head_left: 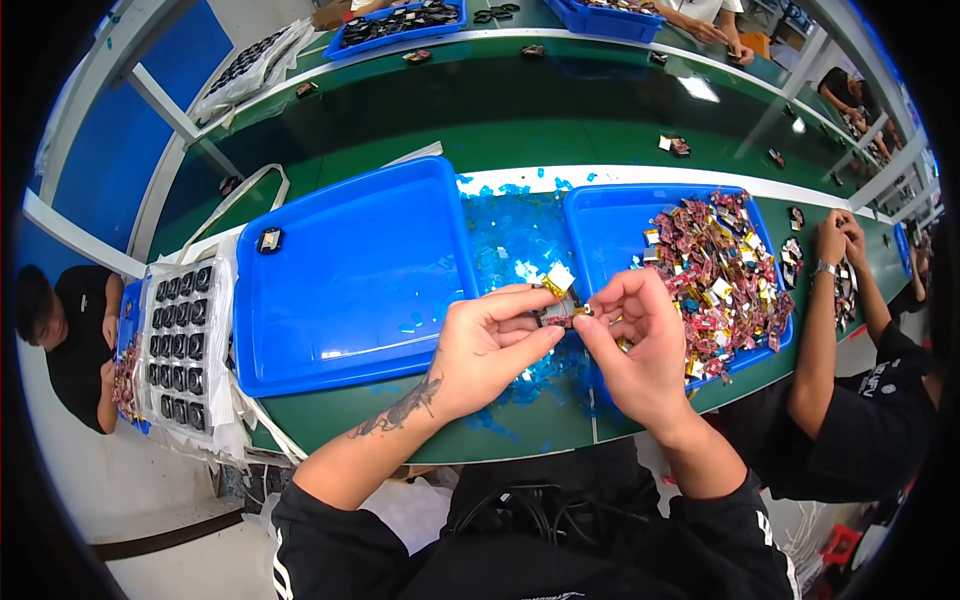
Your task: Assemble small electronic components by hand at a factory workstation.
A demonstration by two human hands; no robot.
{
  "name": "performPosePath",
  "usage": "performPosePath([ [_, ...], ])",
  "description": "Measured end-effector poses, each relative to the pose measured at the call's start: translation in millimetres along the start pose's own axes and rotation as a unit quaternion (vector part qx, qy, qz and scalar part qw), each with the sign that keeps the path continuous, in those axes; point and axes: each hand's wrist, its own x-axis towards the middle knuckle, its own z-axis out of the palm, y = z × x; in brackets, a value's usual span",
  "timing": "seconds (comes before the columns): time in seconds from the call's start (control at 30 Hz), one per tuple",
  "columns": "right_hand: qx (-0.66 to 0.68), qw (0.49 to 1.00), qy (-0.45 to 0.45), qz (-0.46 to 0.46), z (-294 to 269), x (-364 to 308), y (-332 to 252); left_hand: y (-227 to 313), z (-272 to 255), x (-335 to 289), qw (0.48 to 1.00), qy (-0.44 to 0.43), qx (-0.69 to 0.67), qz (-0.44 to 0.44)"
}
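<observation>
In front of me, my left hand (487, 350) grips a small circuit board assembly (557, 313) between thumb and fingers. A silver and yellow battery pouch (558, 279) sticks up from it. My right hand (640, 340) pinches at the board's right end, thumb and forefinger close together; what exactly lies between those fingertips is too small to make out. To the right, a blue tray (600, 225) holds a heap of red circuit boards (705, 285) with batteries. On the left stands another blue tray (350, 270), with one small black part (270, 240) in its upper left corner.
Blue film scraps (510, 225) litter the green bench (540, 420) between the trays. A white tray of black housings (180, 345) stands at far left. Beyond runs a green conveyor (400, 110) with scattered parts. Co-workers sit at left and right (850, 400); another's hands (715, 35) show across.
</observation>
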Motion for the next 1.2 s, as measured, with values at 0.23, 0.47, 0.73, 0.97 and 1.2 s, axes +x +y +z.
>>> performPosePath([
  [0.23,-0.059,0.997,0.015,-0.052,4.8,-0.2,5.1,0.7,-1.0,0.6,1.000,-0.004,-0.016,0.010],
  [0.47,-0.023,0.997,0.064,-0.046,9.1,-3.1,9.9,-0.4,10.0,-3.7,0.999,0.035,0.004,0.023],
  [0.73,-0.087,0.996,0.019,-0.023,17.0,-1.4,3.4,0.2,10.9,-6.1,0.997,0.076,-0.007,0.020],
  [0.97,-0.134,0.985,-0.065,-0.088,22.6,19.7,-11.9,6.1,4.9,-3.9,0.993,0.108,-0.042,0.037],
  [1.2,-0.160,0.973,-0.164,0.039,-21.1,163.8,3.9,62.8,-89.9,11.4,0.699,0.188,0.665,0.182],
])
